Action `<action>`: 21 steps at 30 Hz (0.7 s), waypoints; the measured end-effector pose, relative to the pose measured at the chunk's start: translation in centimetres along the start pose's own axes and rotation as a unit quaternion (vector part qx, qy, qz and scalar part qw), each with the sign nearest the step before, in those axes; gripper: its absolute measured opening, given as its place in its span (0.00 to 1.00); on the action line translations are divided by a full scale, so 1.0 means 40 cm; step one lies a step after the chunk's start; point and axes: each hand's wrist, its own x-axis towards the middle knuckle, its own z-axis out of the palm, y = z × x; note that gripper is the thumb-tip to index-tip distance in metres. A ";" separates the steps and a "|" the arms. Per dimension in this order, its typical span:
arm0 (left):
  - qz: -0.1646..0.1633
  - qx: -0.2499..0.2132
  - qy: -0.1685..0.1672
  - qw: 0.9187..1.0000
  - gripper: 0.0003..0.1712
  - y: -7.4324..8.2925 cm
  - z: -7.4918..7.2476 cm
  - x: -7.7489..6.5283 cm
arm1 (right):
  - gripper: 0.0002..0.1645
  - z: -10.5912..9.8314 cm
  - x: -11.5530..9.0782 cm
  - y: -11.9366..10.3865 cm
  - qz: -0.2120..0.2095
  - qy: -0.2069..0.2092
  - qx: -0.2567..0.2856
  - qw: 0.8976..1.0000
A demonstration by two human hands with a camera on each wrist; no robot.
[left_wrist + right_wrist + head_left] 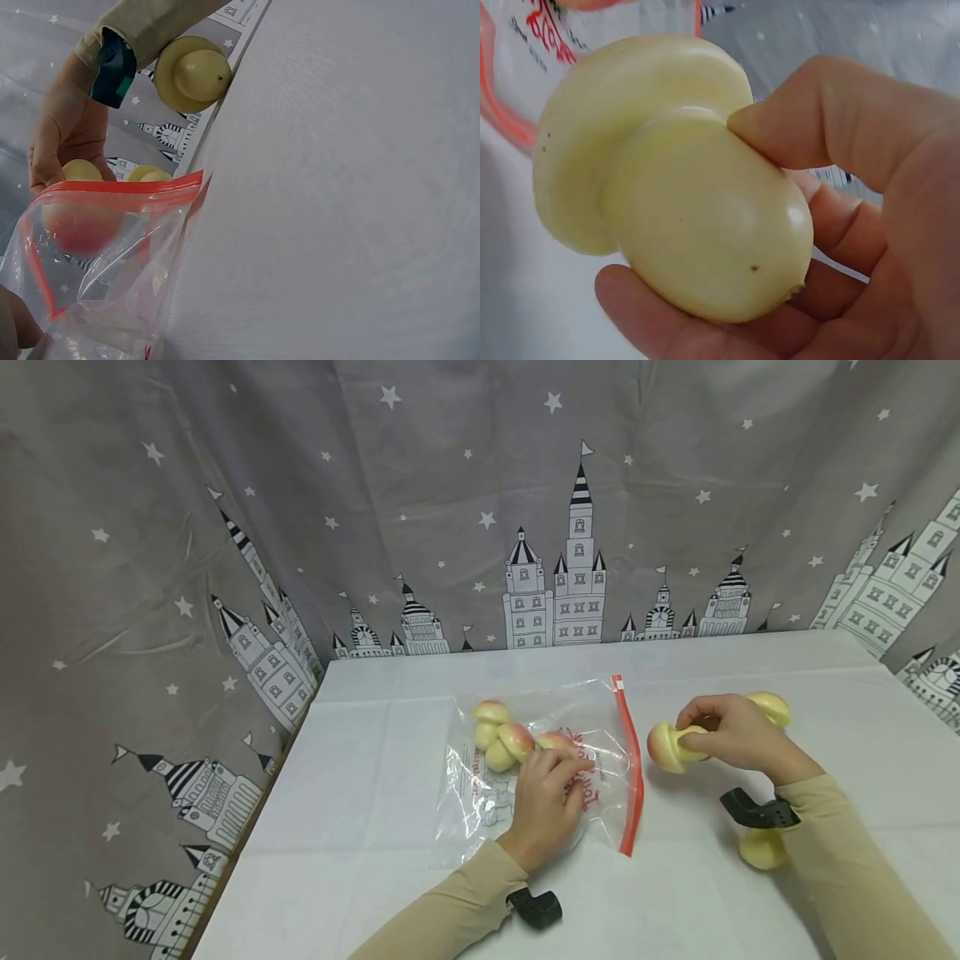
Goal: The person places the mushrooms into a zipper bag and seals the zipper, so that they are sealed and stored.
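A clear zip bag with a red closure strip lies flat on the table, holding 3 visible toy mushrooms with yellow stems and reddish caps. Over the bag, my left hand pinches its film with bent fingers; part of one mushroom is hidden behind them. Right of the red strip, my right hand grips another toy mushroom by its stem, thumb on one side and fingers beneath, its cap pointing toward the bag. In the left wrist view, the bag's mouth gapes a little.
One loose mushroom lies behind my right hand. Another mushroom sits near the right sleeve, partly covered by it. White cloth covers the table; a grey curtain with castles and stars hangs behind and at the left.
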 end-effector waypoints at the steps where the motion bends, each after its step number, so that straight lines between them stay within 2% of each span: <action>1: -0.001 0.001 -0.002 1.000 0.17 0.000 0.000 0.000 | 0.08 0.005 0.001 -0.005 -0.005 0.001 -0.003 1.000; 6: -0.004 0.004 -0.005 1.000 0.17 -0.001 -0.001 -0.001 | 0.06 0.022 0.003 -0.021 -0.017 0.007 -0.016 1.000; 21: -0.002 0.003 -0.001 1.000 0.18 -0.002 0.001 -0.001 | 0.10 0.070 0.012 -0.054 0.000 0.016 -0.023 1.000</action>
